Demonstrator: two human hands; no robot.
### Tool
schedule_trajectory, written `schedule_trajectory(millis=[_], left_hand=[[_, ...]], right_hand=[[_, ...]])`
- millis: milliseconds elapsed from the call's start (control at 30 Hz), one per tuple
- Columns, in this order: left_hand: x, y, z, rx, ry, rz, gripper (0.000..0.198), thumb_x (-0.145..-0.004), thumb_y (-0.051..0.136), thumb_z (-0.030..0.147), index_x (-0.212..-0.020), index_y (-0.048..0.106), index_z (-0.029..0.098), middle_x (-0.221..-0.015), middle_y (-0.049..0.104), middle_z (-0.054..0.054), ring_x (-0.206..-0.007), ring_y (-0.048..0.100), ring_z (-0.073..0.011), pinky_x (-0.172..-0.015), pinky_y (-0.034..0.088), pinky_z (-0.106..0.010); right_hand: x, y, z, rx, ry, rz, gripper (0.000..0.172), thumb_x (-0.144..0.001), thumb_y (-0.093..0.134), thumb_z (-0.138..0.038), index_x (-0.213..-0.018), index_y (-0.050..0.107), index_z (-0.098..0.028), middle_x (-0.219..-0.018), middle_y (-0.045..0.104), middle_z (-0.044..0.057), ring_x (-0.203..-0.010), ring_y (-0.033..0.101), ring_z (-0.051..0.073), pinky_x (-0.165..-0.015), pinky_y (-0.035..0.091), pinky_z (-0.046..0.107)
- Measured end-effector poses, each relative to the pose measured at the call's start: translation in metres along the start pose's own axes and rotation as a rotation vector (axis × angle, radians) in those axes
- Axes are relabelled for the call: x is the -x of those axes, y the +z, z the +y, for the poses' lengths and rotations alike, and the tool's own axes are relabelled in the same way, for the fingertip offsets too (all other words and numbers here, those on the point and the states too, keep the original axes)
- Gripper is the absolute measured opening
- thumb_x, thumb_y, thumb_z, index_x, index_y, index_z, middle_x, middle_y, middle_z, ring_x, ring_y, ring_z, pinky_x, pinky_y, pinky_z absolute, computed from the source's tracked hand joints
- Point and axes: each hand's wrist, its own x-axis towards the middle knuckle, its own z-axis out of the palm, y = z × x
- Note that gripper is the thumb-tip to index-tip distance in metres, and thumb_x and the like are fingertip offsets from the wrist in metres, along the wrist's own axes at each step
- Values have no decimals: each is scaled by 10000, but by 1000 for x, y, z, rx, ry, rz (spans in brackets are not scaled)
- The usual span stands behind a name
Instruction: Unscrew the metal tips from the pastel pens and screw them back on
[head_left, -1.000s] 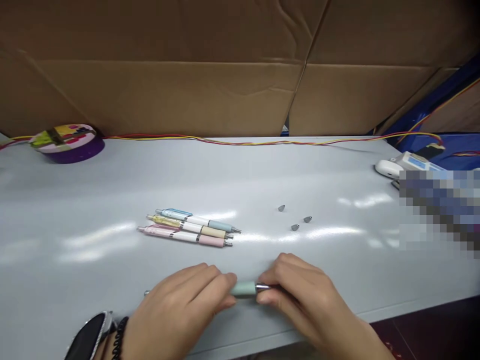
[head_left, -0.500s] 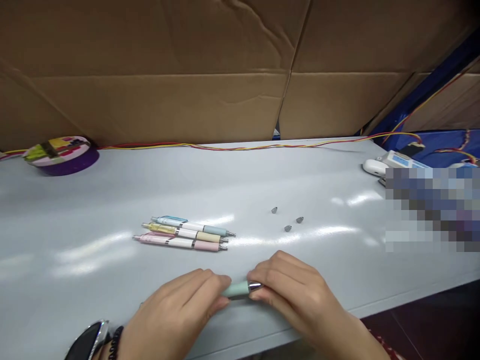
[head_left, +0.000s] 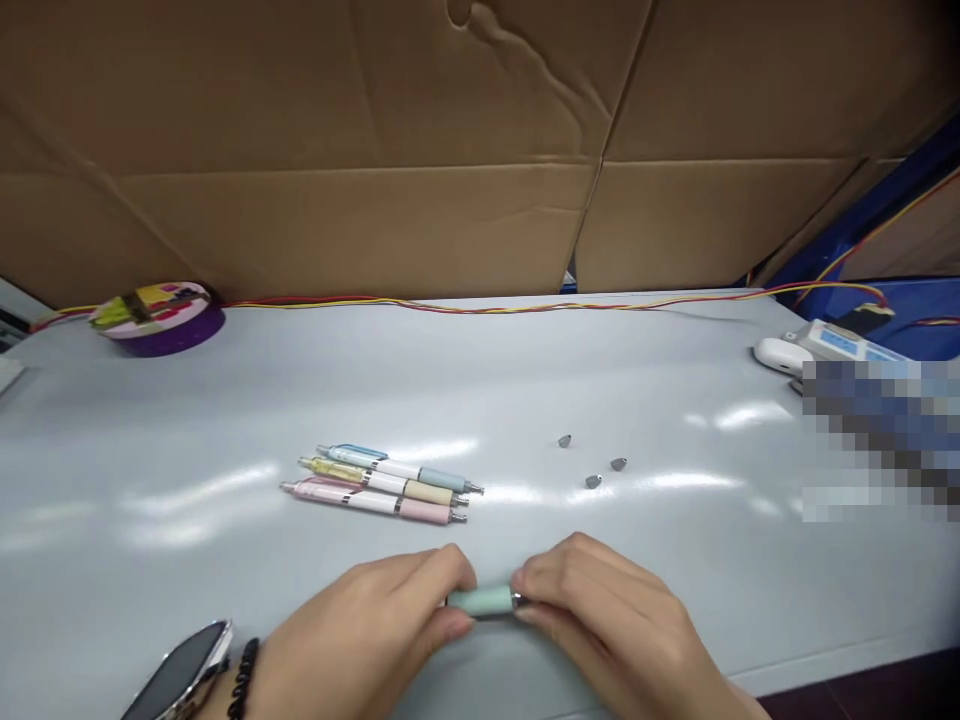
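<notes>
Between my two hands lies a pen with a mint-green grip point(head_left: 481, 601), held level just above the near part of the table. My left hand point(head_left: 375, 625) is closed around its barrel, which the fingers mostly hide. The fingertips of my right hand point(head_left: 611, 620) pinch its silver tip, and only a sliver of metal shows. Farther back, a blue pen point(head_left: 401, 468), a yellow pen point(head_left: 386, 482) and a pink pen point(head_left: 375, 500) lie side by side, without tip cones. Three small silver pen tips point(head_left: 594, 482) rest to their right.
A purple round box point(head_left: 169, 330) with a colourful lid stands at the back left. Red and yellow wires point(head_left: 480, 309) run along the cardboard point(head_left: 375, 230). A white rounded case point(head_left: 781, 355) sits at the right beside a pixelated patch.
The camera view has shifted, so the table things appear lower and farther right. My right fingers now cover more of the pen's silver tip.
</notes>
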Motion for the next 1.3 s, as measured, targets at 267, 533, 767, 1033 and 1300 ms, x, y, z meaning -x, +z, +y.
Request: schedule_trajectory(millis=[267,533,767,1033,1300], left_hand=[[1,-2,7,-86,-80,-128,66,-876,462,170,-856,514,205,-830,632,0,-737,603,-188,-612,408,-236],[9,3,9,-67,40,63,100,-950,390,228,-921,485,210,-858,615,9,-764,587,-176,-648,415,-240],[9,0,12,-106,100,94,90,-950,390,208,-925,476,208,-830,604,15,-729,575,-163,-613,386,-232],[8,0,13,-107,124,114,131,-962,373,254,-913,486,207,-805,600,14,-707,563,-162,-602,377,-229],[9,-1,12,-90,127,115,107,-960,381,247,-919,474,213,-813,597,16,-712,561,-158,-607,374,-219]], right_hand=[[-4,-1,-6,264,28,-92,449,-980,281,-365,-615,482,-198,-570,534,0,-537,493,129,-503,419,250],[-1,0,-5,127,16,-47,164,-939,448,-335,-854,523,-216,-693,616,-24,-612,567,116,-569,457,218],[2,-1,-8,240,115,-166,241,-935,434,-376,-784,513,-204,-685,593,-17,-602,525,135,-561,427,254],[1,-6,-10,293,112,-246,297,-951,391,-369,-744,526,-203,-670,567,-6,-601,505,150,-570,401,279],[2,-12,-8,279,107,-256,271,-958,388,-309,-762,541,-201,-725,558,-2,-651,512,144,-570,410,262]])
